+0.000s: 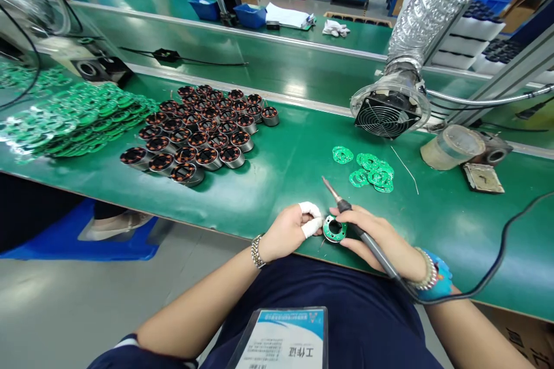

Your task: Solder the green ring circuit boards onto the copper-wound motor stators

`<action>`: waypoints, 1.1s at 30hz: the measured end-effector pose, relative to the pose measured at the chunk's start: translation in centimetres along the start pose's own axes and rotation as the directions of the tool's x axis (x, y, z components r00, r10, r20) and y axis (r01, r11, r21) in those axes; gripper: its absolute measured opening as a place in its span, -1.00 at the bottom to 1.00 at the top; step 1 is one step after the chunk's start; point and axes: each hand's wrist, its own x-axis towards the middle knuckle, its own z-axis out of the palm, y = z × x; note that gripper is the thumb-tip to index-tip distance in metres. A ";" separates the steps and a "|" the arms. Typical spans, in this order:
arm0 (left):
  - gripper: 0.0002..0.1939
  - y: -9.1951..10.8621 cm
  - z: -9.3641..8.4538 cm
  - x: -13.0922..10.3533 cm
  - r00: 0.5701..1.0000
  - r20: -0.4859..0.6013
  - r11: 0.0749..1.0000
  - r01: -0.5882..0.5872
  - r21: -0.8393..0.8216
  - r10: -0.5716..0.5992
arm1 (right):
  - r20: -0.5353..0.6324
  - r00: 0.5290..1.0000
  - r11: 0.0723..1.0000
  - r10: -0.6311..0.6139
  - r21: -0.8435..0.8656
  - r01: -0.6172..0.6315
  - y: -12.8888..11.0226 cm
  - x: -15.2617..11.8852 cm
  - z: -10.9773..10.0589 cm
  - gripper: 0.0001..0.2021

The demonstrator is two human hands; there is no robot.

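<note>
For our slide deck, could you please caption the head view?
Right hand holding a soldering iron and a circuit board, left hand close at the board's edge.

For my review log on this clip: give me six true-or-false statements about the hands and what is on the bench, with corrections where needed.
1. The right hand holds a soldering iron. True.
2. The left hand is beside a green ring board. True.
3. The soldering iron's tip is pressed on that ring board. False: the tip is apart from it, pointing away.
4. Copper-wound metal parts stand to the left of the black fan. True.
5. Both hands wear full gloves. False: neither does; the left hand only has white coverings on some fingers.
6. The copper-wound metal parts lie scattered singly. False: they stand grouped close together.
</note>
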 end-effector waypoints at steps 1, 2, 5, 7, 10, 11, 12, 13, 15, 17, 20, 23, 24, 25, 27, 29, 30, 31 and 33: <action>-0.88 -0.1 -0.1 -0.1 1.000 0.006 1.000 -0.011 -0.001 0.011 | 0.025 1.000 1.000 -0.002 0.002 0.002 0.2 0.3 0.1 -0.66; -0.88 -0.1 -0.2 -0.2 0.999 0.010 1.000 -0.031 0.007 0.031 | 0.030 1.000 1.000 0.001 0.000 -0.001 0.3 0.5 0.1 -0.65; -0.84 -0.3 -0.9 -0.8 0.983 0.059 0.969 -0.180 0.167 0.173 | -0.026 0.999 0.999 0.032 -0.006 -0.032 0.4 0.3 0.4 -0.65; -0.84 -0.2 -1.3 -1.2 0.949 0.142 0.898 -0.312 0.310 0.281 | -0.064 0.996 0.998 0.068 -0.002 -0.069 0.4 -0.3 0.9 -0.64; -0.90 0.0 -1.4 -1.3 0.919 0.213 0.852 -0.389 0.352 0.332 | -0.139 0.980 0.990 0.141 -0.008 -0.143 0.1 -1.3 1.9 -0.61; -0.91 0.1 -1.2 -1.2 0.922 0.207 0.865 -0.380 0.329 0.326 | -0.173 0.972 0.986 0.161 -0.018 -0.166 0.0 -1.6 2.3 -0.61; -0.92 0.3 -0.9 -1.1 0.931 0.192 0.886 -0.356 0.297 0.310 | -0.211 0.962 0.982 0.174 -0.031 -0.185 -0.2 -1.9 2.7 -0.60; -0.93 0.5 -0.6 -1.0 0.944 0.172 0.913 -0.319 0.252 0.282 | -0.248 0.952 0.980 0.178 -0.047 -0.195 -0.4 -2.2 3.1 -0.61; -0.91 0.9 0.2 -0.9 0.975 0.121 0.970 -0.202 0.137 0.186 | -0.305 0.938 0.977 0.166 -0.077 -0.198 -0.8 -2.5 3.5 -0.61; -0.87 1.2 0.8 -0.8 0.994 0.097 0.998 -0.059 0.008 0.057 | -0.339 0.929 0.977 0.145 -0.097 -0.188 -1.2 -2.4 3.6 -0.62; -0.83 1.4 1.2 -0.7 0.990 0.128 0.991 0.076 -0.112 -0.062 | -0.380 0.918 0.984 0.113 -0.083 -0.155 -1.6 -1.7 3.3 -0.70; -0.79 1.5 1.2 -0.7 0.987 0.131 0.984 0.106 -0.140 -0.088 | -0.381 0.923 0.997 0.047 -0.040 -0.067 -1.6 -0.6 3.1 -0.77; -0.78 1.5 1.1 -0.7 0.988 0.125 0.983 0.110 -0.146 -0.092 | -0.372 0.928 0.999 0.022 -0.031 -0.036 -1.5 -0.3 3.2 -0.77; -0.76 1.5 1.1 -0.7 0.988 0.120 0.981 0.116 -0.153 -0.099 | -0.365 0.931 1.000 0.002 -0.028 -0.013 -1.4 0.0 3.3 -0.76; -0.74 1.4 1.1 -0.8 0.989 0.103 0.978 0.123 -0.171 -0.107 | -0.355 0.934 0.999 -0.025 -0.037 0.013 -1.3 0.3 3.6 -0.74; -0.73 1.3 1.1 -1.0 0.991 0.082 0.976 0.117 -0.182 -0.104 | -0.343 0.939 0.998 -0.030 -0.057 0.011 -1.2 0.4 3.9 -0.73; -0.73 1.2 1.1 -1.2 0.992 0.071 0.976 0.113 -0.184 -0.101 | -0.338 0.941 0.998 -0.031 -0.067 0.009 -1.2 0.4 4.0 -0.72; -0.73 1.0 1.2 -1.2 0.993 0.062 0.977 0.111 -0.183 -0.101 | -0.337 0.941 0.997 -0.031 -0.074 0.007 -1.2 0.3 4.0 -0.72; -0.73 0.8 1.3 -1.4 0.992 0.054 0.976 0.119 -0.180 -0.111 | -0.352 0.936 0.997 -0.021 -0.083 -0.008 -1.5 0.1 3.8 -0.72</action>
